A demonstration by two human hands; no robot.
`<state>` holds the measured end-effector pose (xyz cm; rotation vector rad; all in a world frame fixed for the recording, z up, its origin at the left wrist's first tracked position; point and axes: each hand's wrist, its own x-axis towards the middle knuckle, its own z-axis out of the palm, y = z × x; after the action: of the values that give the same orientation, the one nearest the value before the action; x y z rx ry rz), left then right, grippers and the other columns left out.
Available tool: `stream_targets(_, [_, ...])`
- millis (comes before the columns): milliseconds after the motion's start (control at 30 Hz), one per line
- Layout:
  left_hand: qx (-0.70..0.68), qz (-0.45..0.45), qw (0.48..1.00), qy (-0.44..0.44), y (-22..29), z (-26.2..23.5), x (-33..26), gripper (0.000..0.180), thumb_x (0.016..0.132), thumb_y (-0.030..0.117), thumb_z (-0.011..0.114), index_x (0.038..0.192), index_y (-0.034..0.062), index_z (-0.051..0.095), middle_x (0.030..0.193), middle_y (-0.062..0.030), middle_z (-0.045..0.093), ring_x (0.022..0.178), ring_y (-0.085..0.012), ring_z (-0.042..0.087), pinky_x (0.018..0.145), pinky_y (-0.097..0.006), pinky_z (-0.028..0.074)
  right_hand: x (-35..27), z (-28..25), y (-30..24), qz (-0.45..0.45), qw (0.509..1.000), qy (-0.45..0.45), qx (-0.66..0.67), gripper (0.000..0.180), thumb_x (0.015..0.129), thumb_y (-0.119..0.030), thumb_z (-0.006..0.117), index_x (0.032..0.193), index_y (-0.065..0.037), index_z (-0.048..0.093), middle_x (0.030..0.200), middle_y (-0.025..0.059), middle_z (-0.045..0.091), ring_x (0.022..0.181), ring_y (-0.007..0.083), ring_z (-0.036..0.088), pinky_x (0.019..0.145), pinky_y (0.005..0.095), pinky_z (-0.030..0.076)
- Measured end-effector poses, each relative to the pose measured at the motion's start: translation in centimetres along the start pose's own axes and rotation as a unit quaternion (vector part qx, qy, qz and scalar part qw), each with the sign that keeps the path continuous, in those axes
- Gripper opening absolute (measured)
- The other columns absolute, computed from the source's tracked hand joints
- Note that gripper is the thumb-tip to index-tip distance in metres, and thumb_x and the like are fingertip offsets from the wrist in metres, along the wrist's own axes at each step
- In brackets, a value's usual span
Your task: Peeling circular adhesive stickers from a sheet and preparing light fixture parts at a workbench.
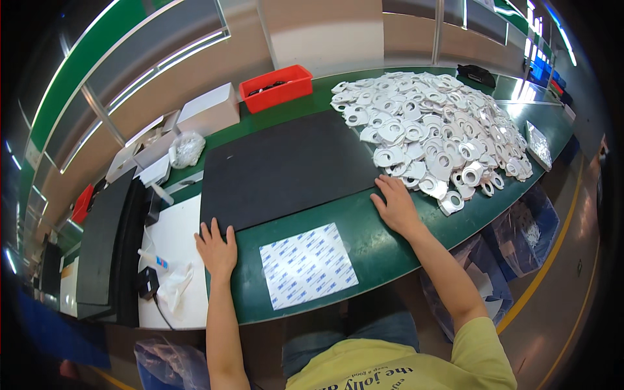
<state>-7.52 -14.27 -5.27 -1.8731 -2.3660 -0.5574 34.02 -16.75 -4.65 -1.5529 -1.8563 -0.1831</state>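
A large flat black sheet (pixel 286 166) lies on the green tabletop in front of me. Its near left corner is under or beside the fingers of my left hand (pixel 218 250), which are spread. At the near right corner, my right hand (pixel 395 205) rests with its fingers stretched out against the edge. Between my forearms, close to the table's front edge, lies a white sheet with a repeated blue print (pixel 309 265). Just beyond my right hand spreads a big heap of white flat pieces with round holes (pixel 435 127).
A red bin (pixel 276 89) and a white box (pixel 209 109) stand along the back. At left are a white board (pixel 172 253) with a small bottle (pixel 153 259) and black foam-like blocks (pixel 107 244). Bag-lined bins (pixel 523 231) stand below the right edge.
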Motion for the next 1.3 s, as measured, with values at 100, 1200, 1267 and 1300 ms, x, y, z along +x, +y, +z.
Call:
stream_targets(100, [0.001, -0.014, 1.0, -0.019, 1.1, 0.5, 1.0, 0.059, 0.094, 0.047, 0.04, 0.142, 0.0136, 0.038, 0.15, -0.0171, 0.028, 0.137, -0.0459, 0.02, 0.113, -0.05, 0.015, 0.8, 0.6, 0.7, 0.002, 1.0, -0.003, 0.001, 0.039, 0.084, -0.018, 0.063, 0.116, 0.004, 0.056, 0.12, 0.017, 0.054, 0.114, 0.0338, 0.048, 0.099, 0.0403, 0.039])
stream_targets(1200, [-0.241, 0.069, 0.968, -0.029, -8.5, -3.5, 7.1, 0.048, 0.096, 0.025, 0.042, 0.135, -0.0022, 0.042, 0.138, -0.0227, 0.044, 0.13, -0.0366, 0.039, 0.11, -0.039, 0.028, 6.5, 5.7, -4.8, -0.099, 0.995, 0.012, -0.027, 0.02, 0.082, -0.016, 0.065, 0.099, -0.007, 0.067, 0.104, 0.0039, 0.063, 0.102, 0.0208, 0.055, 0.096, 0.0401, 0.034])
stream_targets(1267, [-0.119, 0.094, 0.981, -0.117, -8.9, -1.7, 6.5, 0.052, 0.097, 0.031, 0.04, 0.136, -0.0027, 0.041, 0.142, -0.0228, 0.04, 0.133, -0.0385, 0.034, 0.112, -0.041, 0.024, 6.7, 5.8, -5.6, -0.09, 0.996, 0.0, -0.019, 0.021, 0.083, -0.016, 0.064, 0.102, -0.006, 0.066, 0.105, 0.0064, 0.063, 0.103, 0.024, 0.056, 0.097, 0.041, 0.034])
stream_targets(1300, [-0.099, 0.103, 0.986, -0.085, -8.0, -1.1, 5.9, 0.052, 0.097, 0.032, 0.04, 0.136, -0.0023, 0.041, 0.143, -0.0223, 0.038, 0.135, -0.0384, 0.031, 0.113, -0.042, 0.021, 6.8, 5.8, -5.4, -0.091, 0.996, 0.003, -0.023, 0.021, 0.083, -0.016, 0.064, 0.102, -0.006, 0.066, 0.105, 0.0064, 0.063, 0.103, 0.024, 0.056, 0.097, 0.041, 0.034])
